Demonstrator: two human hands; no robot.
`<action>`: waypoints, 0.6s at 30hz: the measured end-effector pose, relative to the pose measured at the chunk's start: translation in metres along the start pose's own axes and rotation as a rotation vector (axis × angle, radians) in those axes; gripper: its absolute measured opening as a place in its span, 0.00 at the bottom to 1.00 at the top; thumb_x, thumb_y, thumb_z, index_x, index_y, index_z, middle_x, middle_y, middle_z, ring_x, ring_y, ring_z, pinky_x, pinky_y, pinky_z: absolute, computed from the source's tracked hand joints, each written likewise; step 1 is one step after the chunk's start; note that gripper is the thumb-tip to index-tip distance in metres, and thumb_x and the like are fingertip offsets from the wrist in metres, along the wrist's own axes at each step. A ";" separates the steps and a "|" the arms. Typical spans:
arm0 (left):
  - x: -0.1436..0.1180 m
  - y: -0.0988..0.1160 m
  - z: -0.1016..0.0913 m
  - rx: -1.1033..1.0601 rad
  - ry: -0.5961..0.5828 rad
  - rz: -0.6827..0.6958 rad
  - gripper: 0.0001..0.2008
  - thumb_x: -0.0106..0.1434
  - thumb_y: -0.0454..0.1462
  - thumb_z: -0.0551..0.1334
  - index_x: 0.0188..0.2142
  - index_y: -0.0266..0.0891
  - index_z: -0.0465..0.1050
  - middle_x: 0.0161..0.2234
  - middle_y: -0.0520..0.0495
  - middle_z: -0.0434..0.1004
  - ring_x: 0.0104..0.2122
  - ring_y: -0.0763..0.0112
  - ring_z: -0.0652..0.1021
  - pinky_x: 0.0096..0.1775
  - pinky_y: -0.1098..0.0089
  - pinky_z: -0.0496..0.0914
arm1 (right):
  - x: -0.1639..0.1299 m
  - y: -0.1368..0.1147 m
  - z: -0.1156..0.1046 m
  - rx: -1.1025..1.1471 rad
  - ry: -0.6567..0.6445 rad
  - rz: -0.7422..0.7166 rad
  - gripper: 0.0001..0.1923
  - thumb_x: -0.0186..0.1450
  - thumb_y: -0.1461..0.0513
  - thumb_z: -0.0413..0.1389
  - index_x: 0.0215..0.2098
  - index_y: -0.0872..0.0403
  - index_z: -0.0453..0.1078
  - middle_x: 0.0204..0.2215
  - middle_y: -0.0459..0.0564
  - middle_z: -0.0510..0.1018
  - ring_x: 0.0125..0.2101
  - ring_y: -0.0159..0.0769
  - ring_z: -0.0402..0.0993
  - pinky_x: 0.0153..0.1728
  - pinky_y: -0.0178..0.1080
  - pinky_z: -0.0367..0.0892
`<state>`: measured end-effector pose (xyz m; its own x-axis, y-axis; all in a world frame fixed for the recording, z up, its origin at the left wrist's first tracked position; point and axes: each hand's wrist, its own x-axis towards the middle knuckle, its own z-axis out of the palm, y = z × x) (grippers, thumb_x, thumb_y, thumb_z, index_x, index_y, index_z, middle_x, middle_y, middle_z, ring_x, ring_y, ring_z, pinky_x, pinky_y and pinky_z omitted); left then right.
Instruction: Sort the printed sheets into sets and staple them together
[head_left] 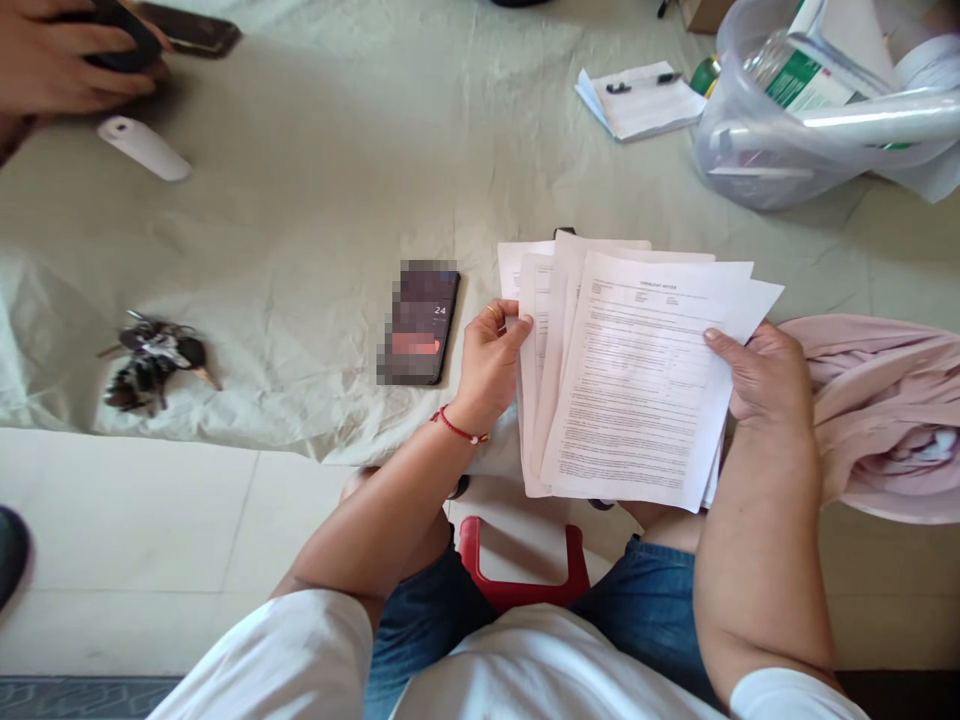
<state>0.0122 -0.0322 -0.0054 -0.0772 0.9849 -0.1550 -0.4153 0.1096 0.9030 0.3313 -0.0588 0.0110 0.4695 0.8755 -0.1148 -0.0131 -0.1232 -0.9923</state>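
Observation:
Several printed paper sheets (630, 390) are fanned out between my two hands over the table's front edge. My left hand (491, 355) pinches the left edges of the rear sheets, thumb on top. On the other side, my right hand (769, 365) grips the right edges, its thumb resting on the front printed page and its fingers hidden behind. The front page carries a heading and dense lines of text. Just left of my left hand lies a dark smartphone (420, 325) with its screen lit, partly blurred. Beside my right hand is a heap of pink cloth (877, 400).
A green-grey cloth covers the table (315, 200). At the back right stands a clear plastic tub (750, 180) of papers and packets, next to a notepad (637, 105) with a pen. Keys (157, 360) and a white roll (142, 148) lie left. Another person's hand (75, 65) holds a dark object.

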 end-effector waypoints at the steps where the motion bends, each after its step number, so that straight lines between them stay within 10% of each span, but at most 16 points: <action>1: 0.001 -0.001 -0.001 0.003 0.001 0.026 0.16 0.61 0.42 0.80 0.38 0.45 0.75 0.36 0.52 0.78 0.35 0.70 0.77 0.39 0.70 0.73 | 0.000 0.000 -0.001 0.006 0.006 -0.004 0.32 0.42 0.55 0.86 0.44 0.53 0.86 0.44 0.52 0.93 0.40 0.46 0.90 0.53 0.52 0.85; 18: 0.003 -0.006 -0.001 0.128 0.043 0.081 0.12 0.76 0.44 0.71 0.45 0.46 0.68 0.39 0.51 0.78 0.39 0.68 0.80 0.45 0.67 0.75 | -0.009 -0.005 0.011 -0.008 -0.085 -0.010 0.30 0.46 0.51 0.86 0.43 0.51 0.86 0.45 0.53 0.93 0.42 0.48 0.90 0.52 0.52 0.85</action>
<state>0.0132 -0.0304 -0.0119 -0.1459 0.9848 -0.0945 -0.2875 0.0492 0.9565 0.3175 -0.0611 0.0163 0.3927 0.9133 -0.1084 -0.0018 -0.1172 -0.9931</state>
